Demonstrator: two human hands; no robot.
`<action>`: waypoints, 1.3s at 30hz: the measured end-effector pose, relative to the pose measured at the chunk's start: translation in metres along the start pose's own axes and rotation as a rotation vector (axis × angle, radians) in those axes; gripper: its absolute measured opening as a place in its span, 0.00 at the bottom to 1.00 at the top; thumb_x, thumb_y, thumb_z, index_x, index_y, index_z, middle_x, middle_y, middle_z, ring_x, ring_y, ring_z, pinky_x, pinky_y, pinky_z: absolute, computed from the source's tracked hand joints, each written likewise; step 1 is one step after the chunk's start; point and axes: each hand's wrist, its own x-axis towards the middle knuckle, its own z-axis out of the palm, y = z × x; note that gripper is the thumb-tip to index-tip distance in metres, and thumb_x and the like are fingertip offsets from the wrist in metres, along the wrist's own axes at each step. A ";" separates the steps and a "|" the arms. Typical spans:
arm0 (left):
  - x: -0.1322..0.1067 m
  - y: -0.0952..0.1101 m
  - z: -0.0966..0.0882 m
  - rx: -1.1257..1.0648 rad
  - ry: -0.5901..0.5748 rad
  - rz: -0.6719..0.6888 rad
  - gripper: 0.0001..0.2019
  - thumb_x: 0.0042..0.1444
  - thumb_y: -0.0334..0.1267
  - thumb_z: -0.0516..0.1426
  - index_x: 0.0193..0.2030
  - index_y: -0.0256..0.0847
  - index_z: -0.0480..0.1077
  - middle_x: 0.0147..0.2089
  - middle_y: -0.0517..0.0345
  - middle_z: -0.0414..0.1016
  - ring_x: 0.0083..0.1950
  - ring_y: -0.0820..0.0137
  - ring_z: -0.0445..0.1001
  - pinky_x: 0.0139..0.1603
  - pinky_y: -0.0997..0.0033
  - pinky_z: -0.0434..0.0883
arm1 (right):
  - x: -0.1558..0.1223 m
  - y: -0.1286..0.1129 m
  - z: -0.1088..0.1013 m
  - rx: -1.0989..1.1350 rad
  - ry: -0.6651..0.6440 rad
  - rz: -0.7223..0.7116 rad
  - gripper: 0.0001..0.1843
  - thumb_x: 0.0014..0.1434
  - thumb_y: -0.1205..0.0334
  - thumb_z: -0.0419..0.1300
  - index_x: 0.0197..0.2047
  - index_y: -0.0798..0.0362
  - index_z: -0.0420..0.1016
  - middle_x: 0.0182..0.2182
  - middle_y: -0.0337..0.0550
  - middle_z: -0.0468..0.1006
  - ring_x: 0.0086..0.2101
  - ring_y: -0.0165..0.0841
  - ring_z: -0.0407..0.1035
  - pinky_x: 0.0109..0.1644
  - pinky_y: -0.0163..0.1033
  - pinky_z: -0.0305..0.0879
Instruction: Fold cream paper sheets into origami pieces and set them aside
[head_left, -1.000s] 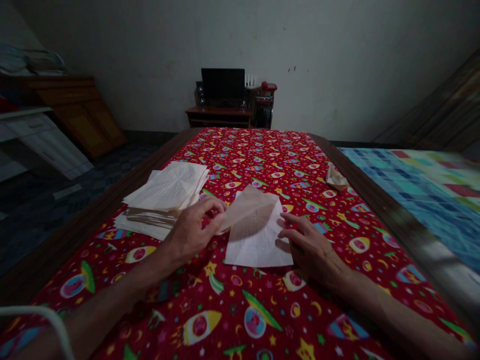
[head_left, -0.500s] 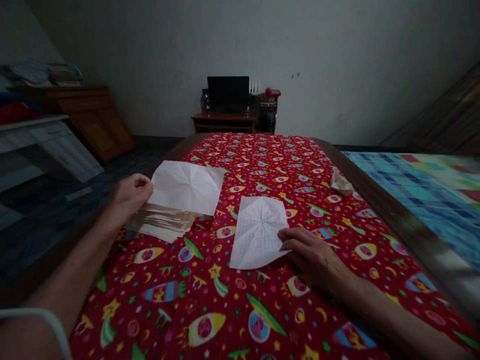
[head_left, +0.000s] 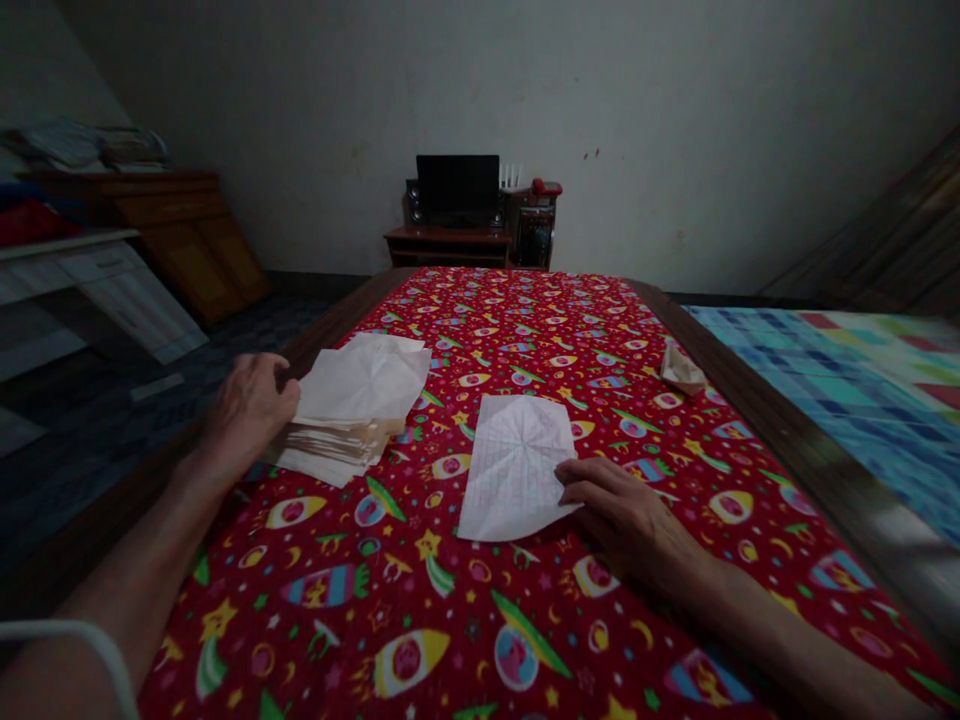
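My left hand (head_left: pixel 253 412) is at the left edge of a stack of papers (head_left: pixel 334 452), its thumb and forefinger curled but apart. A creased white sheet (head_left: pixel 367 378) lies on top of that stack, slightly askew, its fold lines meeting near the middle. In my right hand (head_left: pixel 619 500) is the right edge of a second creased paper sheet (head_left: pixel 517 465), pinched between thumb and fingers. This sheet rests on the red patterned tablecloth (head_left: pixel 409 600) and has star-like fold lines and faint ruled or printed marks.
A small folded paper piece (head_left: pixel 681 368) sits near the table's right edge. Beyond the table's far end are a monitor (head_left: pixel 457 188) and speakers on a low stand. A wooden cabinet (head_left: pixel 195 240) stands at left; a checked bed cover (head_left: pixel 817 380) is at right.
The white sheet at left has settled onto the stack, and my left hand has come off its corner, turning slightly palm-down. My right hand and its sheet have hardly moved.
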 end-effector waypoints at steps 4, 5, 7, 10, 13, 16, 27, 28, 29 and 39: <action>-0.012 0.036 -0.018 -0.071 0.210 0.268 0.12 0.59 0.34 0.50 0.49 0.38 0.65 0.51 0.52 0.67 0.53 0.64 0.67 0.54 0.65 0.65 | 0.000 0.000 0.000 0.013 -0.005 -0.003 0.08 0.62 0.70 0.50 0.37 0.52 0.70 0.43 0.50 0.74 0.41 0.36 0.69 0.42 0.42 0.70; -0.019 0.049 -0.022 -0.131 0.205 0.328 0.12 0.59 0.33 0.50 0.49 0.39 0.66 0.52 0.52 0.67 0.48 0.67 0.70 0.52 0.67 0.67 | 0.000 0.001 0.000 0.020 -0.006 -0.011 0.08 0.61 0.70 0.50 0.38 0.52 0.69 0.43 0.49 0.74 0.42 0.36 0.69 0.42 0.43 0.70; -0.037 0.076 -0.025 -0.286 0.112 0.498 0.10 0.60 0.33 0.50 0.46 0.38 0.68 0.46 0.53 0.72 0.40 0.70 0.73 0.47 0.69 0.70 | 0.000 0.001 0.001 0.030 -0.010 -0.030 0.09 0.61 0.72 0.50 0.38 0.52 0.69 0.43 0.48 0.76 0.43 0.36 0.69 0.44 0.43 0.70; -0.066 0.107 -0.016 -0.495 -0.281 0.892 0.15 0.62 0.34 0.49 0.55 0.40 0.65 0.55 0.52 0.72 0.57 0.66 0.69 0.59 0.65 0.65 | -0.001 0.001 0.000 0.028 -0.022 -0.038 0.10 0.60 0.73 0.50 0.40 0.52 0.69 0.43 0.48 0.76 0.44 0.37 0.69 0.44 0.44 0.70; -0.086 0.120 0.004 -0.477 -0.653 1.068 0.31 0.58 0.46 0.57 0.66 0.44 0.54 0.67 0.51 0.58 0.69 0.58 0.53 0.66 0.58 0.56 | -0.002 0.000 -0.001 0.057 0.004 0.020 0.10 0.61 0.72 0.50 0.43 0.53 0.69 0.40 0.49 0.76 0.40 0.35 0.70 0.39 0.40 0.70; -0.094 0.121 0.024 -0.500 -0.714 1.049 0.42 0.51 0.52 0.62 0.69 0.44 0.48 0.69 0.48 0.52 0.70 0.54 0.49 0.67 0.53 0.55 | -0.003 -0.001 -0.002 0.109 0.061 0.081 0.10 0.63 0.71 0.50 0.45 0.54 0.69 0.38 0.48 0.76 0.38 0.33 0.72 0.38 0.37 0.70; -0.101 0.133 0.055 -0.719 -0.273 1.072 0.12 0.63 0.33 0.50 0.47 0.40 0.72 0.47 0.50 0.77 0.54 0.64 0.71 0.55 0.60 0.69 | -0.011 0.002 -0.012 0.052 0.073 0.064 0.10 0.62 0.69 0.51 0.43 0.52 0.70 0.35 0.45 0.79 0.36 0.34 0.73 0.39 0.39 0.70; -0.102 0.133 0.054 -0.720 -0.276 1.093 0.12 0.62 0.32 0.50 0.47 0.39 0.73 0.47 0.50 0.77 0.54 0.64 0.70 0.55 0.60 0.69 | -0.013 0.002 -0.013 0.043 0.067 0.027 0.10 0.62 0.70 0.51 0.45 0.52 0.70 0.36 0.46 0.79 0.38 0.35 0.73 0.40 0.40 0.70; -0.103 0.133 0.052 -0.714 -0.288 1.113 0.12 0.62 0.32 0.51 0.47 0.39 0.73 0.47 0.50 0.77 0.55 0.64 0.70 0.55 0.60 0.68 | -0.015 0.003 -0.015 0.037 0.062 -0.009 0.11 0.62 0.70 0.50 0.46 0.52 0.69 0.38 0.47 0.79 0.39 0.35 0.73 0.42 0.41 0.69; -0.115 0.134 0.047 -0.842 -0.311 0.946 0.10 0.61 0.32 0.52 0.44 0.39 0.75 0.42 0.53 0.79 0.46 0.68 0.75 0.50 0.66 0.70 | -0.008 0.007 -0.010 0.185 -0.029 0.167 0.12 0.63 0.63 0.51 0.39 0.53 0.76 0.35 0.46 0.79 0.36 0.33 0.72 0.39 0.36 0.67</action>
